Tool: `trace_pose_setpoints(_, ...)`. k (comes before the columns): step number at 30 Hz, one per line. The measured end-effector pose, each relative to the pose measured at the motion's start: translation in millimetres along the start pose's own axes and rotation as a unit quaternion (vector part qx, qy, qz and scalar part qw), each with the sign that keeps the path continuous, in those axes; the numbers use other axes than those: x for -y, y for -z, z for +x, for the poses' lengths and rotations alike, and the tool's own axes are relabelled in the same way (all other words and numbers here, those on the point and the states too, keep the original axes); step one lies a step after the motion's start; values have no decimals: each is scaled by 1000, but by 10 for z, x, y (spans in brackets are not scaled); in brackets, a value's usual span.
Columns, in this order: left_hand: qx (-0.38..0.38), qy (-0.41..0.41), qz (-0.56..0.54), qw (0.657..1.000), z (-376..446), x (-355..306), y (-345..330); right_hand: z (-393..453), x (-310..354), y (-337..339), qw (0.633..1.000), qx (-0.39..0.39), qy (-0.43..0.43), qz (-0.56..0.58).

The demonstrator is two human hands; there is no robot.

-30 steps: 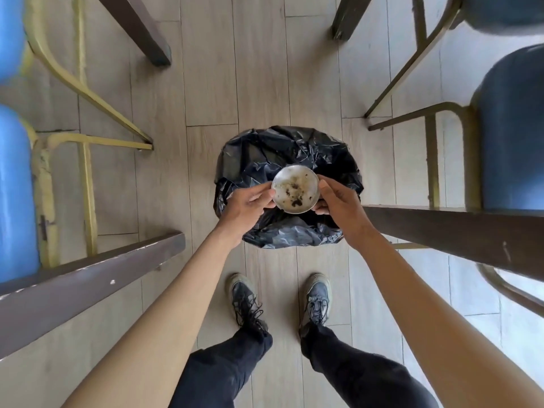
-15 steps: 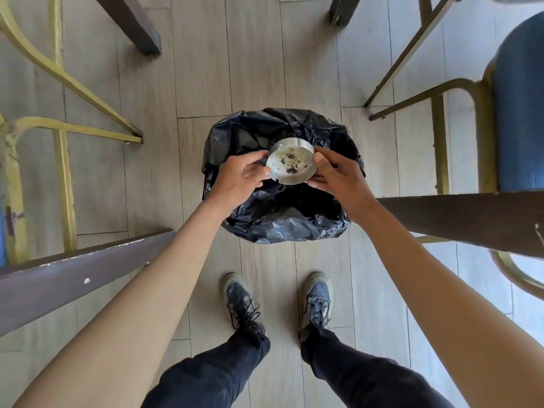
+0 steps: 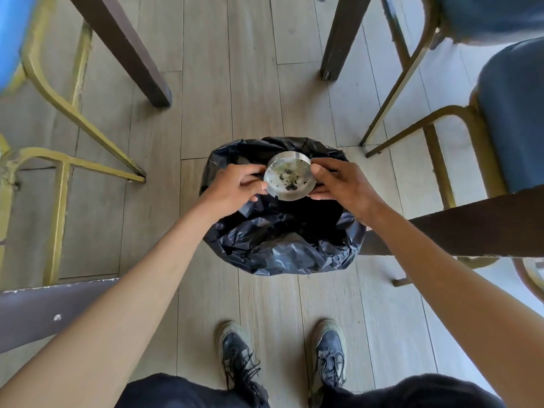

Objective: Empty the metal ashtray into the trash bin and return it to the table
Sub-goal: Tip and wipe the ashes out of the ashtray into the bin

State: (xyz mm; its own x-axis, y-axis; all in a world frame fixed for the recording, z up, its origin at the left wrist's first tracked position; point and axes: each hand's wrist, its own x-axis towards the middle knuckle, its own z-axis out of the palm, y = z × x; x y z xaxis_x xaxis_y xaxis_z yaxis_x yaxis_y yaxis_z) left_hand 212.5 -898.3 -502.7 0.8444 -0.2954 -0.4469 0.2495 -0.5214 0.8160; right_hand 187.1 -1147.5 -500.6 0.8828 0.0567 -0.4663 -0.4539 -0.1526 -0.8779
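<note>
Both hands on the metal ashtray [image 3: 290, 179], held in the air over the far half of the trash bin [image 3: 282, 254]. Left hand [image 3: 235, 188] fingers closed on its left rim, right hand [image 3: 343, 184] fingers closed on its right rim. Ashtray tilted, open side facing the camera, dark ash specks stuck inside. Bin lined with a black bag, standing on the plank floor [image 3: 256, 83]. Shoes [image 3: 240, 357] on the near side of the bin. Dark table legs [image 3: 123, 45] on the far side of the bin; blue-seated chair [image 3: 512, 113] to the bin's right.
</note>
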Motion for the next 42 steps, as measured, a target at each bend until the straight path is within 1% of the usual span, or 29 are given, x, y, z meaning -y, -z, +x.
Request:
trace_pose_setpoints(3, 3, -26, 9, 1000, 5, 21, 32, -8, -23, 41, 1000, 17, 16, 8)
trace_pose_setpoints(6, 3, -57, 18, 998, 22, 51, 76, -15, -66, 64, 998, 34, 27, 49)
trace_pose_setpoints(9, -8, -93, 48, 994, 45, 75, 78, 3, -95, 46, 996, 42, 52, 66)
trace_pose_setpoints(11, -19, -117, 70, 990, 62, 89, 67, 18, -104, 49, 995, 41, 80, 42)
trace_pose_setpoints(14, -15, -153, 105, 983, 75, 110, 69, 59, -107, 78, 993, 38, 113, -9)
trace_pose_setpoints(18, -15, -182, 151, 972, 89, 219, 89, 83, -222, 55, 991, 45, 127, -17)
trace_pose_setpoints(20, -16, -198, 168, 965, 36, 288, 89, 46, -314, 2, 988, 49, 148, -19)
trace_pose_setpoints(27, -26, -234, 203, 950, -67, 305, 83, -47, -335, -71, 981, 54, 184, -36)
trace_pose_setpoints(31, -54, -253, 196, 946, -135, 308, 43, -118, -282, -66, 970, 52, 228, -69)
trace_pose_setpoints(34, -82, -272, 246, 927, -207, 285, 37, -154, -311, -80, 964, 51, 253, -69)
trace_pose_setpoints(37, -89, -299, 308, 899, -237, 320, -27, -175, -403, -98, 960, 52, 260, -85)
trace_pose_setpoints(42, -109, -318, 375, 864, -250, 364, -31, -197, -486, -104, 954, 48, 276, -104)
